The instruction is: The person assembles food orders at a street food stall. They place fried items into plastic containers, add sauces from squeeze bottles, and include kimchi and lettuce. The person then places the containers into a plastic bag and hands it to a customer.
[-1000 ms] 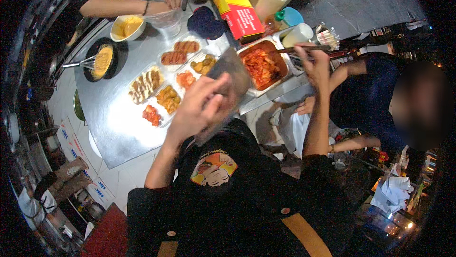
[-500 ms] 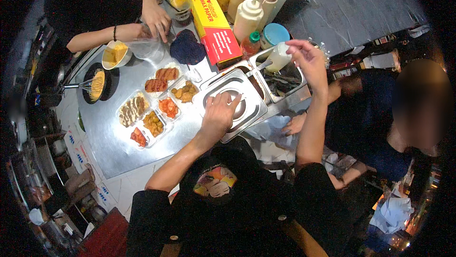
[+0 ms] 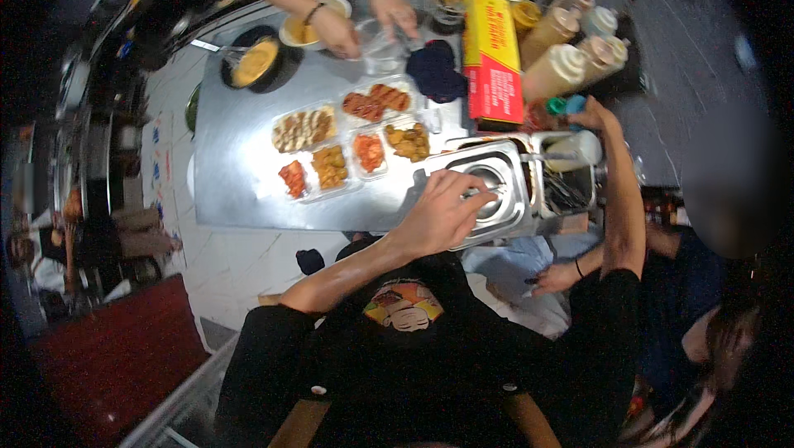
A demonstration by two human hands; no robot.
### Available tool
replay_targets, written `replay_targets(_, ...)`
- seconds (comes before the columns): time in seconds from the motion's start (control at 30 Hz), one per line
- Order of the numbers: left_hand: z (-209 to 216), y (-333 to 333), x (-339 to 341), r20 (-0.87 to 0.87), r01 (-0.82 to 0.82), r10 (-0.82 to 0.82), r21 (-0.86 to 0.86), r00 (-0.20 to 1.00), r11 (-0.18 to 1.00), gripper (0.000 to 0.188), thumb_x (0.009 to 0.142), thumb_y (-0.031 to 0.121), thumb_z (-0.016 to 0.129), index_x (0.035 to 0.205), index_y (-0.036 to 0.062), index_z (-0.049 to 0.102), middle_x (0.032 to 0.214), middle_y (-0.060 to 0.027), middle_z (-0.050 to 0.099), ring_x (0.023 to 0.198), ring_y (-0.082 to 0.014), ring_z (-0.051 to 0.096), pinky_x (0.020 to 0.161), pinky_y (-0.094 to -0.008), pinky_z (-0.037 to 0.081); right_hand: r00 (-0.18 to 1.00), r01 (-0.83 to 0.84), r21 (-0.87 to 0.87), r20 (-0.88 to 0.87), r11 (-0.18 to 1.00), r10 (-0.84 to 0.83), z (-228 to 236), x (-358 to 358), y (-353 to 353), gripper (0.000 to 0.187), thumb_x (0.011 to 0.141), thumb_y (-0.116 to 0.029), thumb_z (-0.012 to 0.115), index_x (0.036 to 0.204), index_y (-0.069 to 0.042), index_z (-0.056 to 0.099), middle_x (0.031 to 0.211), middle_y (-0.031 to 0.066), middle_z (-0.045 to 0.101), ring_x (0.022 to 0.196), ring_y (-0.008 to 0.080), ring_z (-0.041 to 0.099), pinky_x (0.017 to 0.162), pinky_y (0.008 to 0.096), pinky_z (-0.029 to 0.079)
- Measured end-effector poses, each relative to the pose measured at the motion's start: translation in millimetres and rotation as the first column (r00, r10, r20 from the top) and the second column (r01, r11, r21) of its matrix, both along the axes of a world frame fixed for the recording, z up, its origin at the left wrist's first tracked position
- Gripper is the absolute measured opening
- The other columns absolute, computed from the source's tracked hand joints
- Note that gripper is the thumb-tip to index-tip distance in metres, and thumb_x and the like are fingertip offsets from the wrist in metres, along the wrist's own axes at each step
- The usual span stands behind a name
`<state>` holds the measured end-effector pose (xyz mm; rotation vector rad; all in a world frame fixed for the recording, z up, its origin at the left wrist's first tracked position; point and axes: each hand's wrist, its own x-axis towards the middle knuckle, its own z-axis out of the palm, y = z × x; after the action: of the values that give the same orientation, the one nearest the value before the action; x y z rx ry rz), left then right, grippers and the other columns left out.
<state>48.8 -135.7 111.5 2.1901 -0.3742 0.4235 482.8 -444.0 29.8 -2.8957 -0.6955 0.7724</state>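
My left hand (image 3: pixel 442 215) is closed on the handle of a steel lid (image 3: pixel 506 218), which sits over a steel pan at the table's right edge. My right hand (image 3: pixel 597 117) reaches past the second pan, its fingers over a blue-topped tub (image 3: pixel 576 109) beside a green-capped bottle (image 3: pixel 556 105). Blur and overlap hide whether those fingers grip the tub. A pale translucent bottle (image 3: pixel 571 152) lies tilted in the open steel pan (image 3: pixel 571 206) under my right forearm, among dark utensils. My right hand is apart from it.
Clear trays of grilled meat (image 3: pixel 376 103), sauced meat (image 3: pixel 303 129) and sides lie on the steel table (image 3: pixel 240 134). Behind are a wax-paper box (image 3: pixel 494 59), squeeze bottles (image 3: pixel 554 67) and a dark cloth (image 3: pixel 436 70). Another person's hands (image 3: pixel 335 34) work opposite; a co-worker's hand (image 3: pixel 556 278) is close right.
My right hand has left the translucent bottle and moved away to the blue-topped tub. My left hand stays at the lid's handle. The whole view has shifted, carrying the table rightward.
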Motion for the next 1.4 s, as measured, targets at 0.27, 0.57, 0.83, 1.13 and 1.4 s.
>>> replay_targets(0.27,-56,226,-79,0.038,-0.629,0.63,-0.05,0.775,0.776,0.042,0.078,-0.006,0.069,0.117,0.0104,0.072,0.112,-0.0112,0.07,0.109,-0.0314,0.064,0.098,-0.0447,0.047,0.794,0.335,0.125,0.497,0.934,-0.351,122,-47,-45,0.057,0.098,-0.052,0.063,0.12,-0.002,0.073,0.113,0.0244,0.074,0.102,0.0423,0.071,0.09,0.0478,0.053)
replay_targets(0.57,-156,622,-260,-0.068,-0.877,0.944,0.354,0.323,0.325,0.026,0.088,0.007,0.063,0.111,0.006,0.073,0.1,-0.0169,0.07,0.091,-0.0343,0.069,0.083,-0.0438,0.056,0.813,0.105,0.624,0.395,0.774,-0.429,274,-334,76,0.051,0.106,-0.036,0.061,0.142,0.0,0.059,0.132,0.0215,0.066,0.119,0.0251,0.065,0.101,0.037,0.052)
replay_targets(0.83,-324,825,-221,-0.225,-0.687,0.88,0.555,0.419,0.469,0.029,0.086,0.019,0.063,0.111,0.0072,0.073,0.102,-0.0197,0.072,0.099,-0.0392,0.069,0.088,-0.0521,0.054,0.602,0.332,-0.133,-0.732,0.934,-0.318,5,-583,380,0.055,0.087,-0.002,0.069,0.141,0.001,0.057,0.118,0.0209,0.072,0.11,0.0381,0.067,0.097,0.0466,0.051)
replay_targets(1.13,-416,890,-155,-0.211,-0.498,0.88,0.758,0.425,0.423,0.033,0.085,0.019,0.074,0.118,0.0124,0.074,0.142,-0.012,0.055,0.13,-0.0336,0.051,0.105,-0.0517,0.044,0.464,0.618,-0.278,-0.626,0.735,-0.627,-75,-695,329,0.055,0.088,-0.003,0.068,0.141,0.001,0.056,0.119,0.0218,0.071,0.109,0.0385,0.067,0.096,0.0471,0.051)
replay_targets(1.4,-404,937,-179,-0.469,-0.827,0.695,-0.436,0.545,0.355,0.027,0.101,0.027,0.071,0.1,0.0008,0.074,0.084,0.0006,0.063,0.081,-0.008,0.055,0.077,-0.0263,0.047,0.417,0.675,-0.29,-0.609,0.678,-0.675,-93,-722,340,0.054,0.089,-0.004,0.067,0.141,0.0,0.055,0.12,0.0225,0.07,0.108,0.0388,0.066,0.095,0.0475,0.051)
